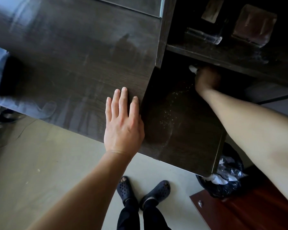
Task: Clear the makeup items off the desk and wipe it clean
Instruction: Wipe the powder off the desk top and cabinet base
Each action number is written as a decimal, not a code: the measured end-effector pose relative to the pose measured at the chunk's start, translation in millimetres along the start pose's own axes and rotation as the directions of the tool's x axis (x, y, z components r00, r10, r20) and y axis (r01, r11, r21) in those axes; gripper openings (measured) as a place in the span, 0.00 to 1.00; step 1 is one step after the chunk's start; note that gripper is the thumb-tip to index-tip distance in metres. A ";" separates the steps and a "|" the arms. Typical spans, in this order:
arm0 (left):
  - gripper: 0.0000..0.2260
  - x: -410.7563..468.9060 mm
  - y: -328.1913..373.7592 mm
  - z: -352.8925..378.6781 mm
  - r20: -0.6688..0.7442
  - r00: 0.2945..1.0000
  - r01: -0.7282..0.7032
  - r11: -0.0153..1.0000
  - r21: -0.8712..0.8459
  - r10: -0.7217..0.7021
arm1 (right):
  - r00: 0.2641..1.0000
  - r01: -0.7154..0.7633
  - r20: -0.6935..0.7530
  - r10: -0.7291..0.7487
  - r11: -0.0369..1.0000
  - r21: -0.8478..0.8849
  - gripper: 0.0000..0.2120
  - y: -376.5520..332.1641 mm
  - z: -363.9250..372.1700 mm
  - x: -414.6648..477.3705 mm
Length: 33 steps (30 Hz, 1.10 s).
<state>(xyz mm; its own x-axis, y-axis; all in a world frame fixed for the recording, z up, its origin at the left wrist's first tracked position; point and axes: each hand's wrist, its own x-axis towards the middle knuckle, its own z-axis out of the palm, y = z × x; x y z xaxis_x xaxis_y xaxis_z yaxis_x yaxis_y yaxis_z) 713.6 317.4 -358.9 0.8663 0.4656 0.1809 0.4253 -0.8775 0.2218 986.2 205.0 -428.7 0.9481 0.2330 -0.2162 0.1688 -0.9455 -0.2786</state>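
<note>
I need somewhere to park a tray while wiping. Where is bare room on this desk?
The wide desk beyond and left of the left hand is bare. The darker part between that hand and the right arm is bare too, only speckled. Crowded: the shelf with bottles, and under it, where the right hand holds a cloth.

dark wood-grain desk (73, 63), streaky, pale specks (170, 112) at right, white cloth (192, 69) farther back
</note>
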 end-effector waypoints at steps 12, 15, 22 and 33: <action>0.18 0.8 -0.3 0.3 -0.001 1.000 0.003 1.000 0.009 -0.003 | 0.959 0.281 0.043 -0.279 0.956 -0.082 0.14 14.2 17.5 -12.8; 0.18 0.3 -1.0 -0.1 0.007 1.000 0.004 1.000 0.010 -0.004 | 0.856 0.511 0.040 -0.516 0.855 0.089 0.10 33.7 27.3 -71.3; 0.17 1.8 0.4 0.1 -0.013 1.000 0.007 1.000 -0.001 -0.007 | 0.856 0.512 -0.016 -0.516 0.844 0.157 0.07 26.5 14.2 -45.4; 0.19 -0.8 -0.4 -1.4 0.030 1.000 0.009 1.000 0.014 -0.010 | 0.654 0.670 0.311 -0.689 0.719 0.186 0.07 26.4 32.0 -95.5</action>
<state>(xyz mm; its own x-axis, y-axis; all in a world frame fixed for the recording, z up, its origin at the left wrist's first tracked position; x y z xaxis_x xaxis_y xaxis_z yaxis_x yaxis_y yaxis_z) 712.3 317.6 -357.8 0.8696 0.4705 0.1501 0.4370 -0.8746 0.2100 891.4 165.0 -445.4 0.4202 0.8749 -0.2406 0.7062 -0.4818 -0.5187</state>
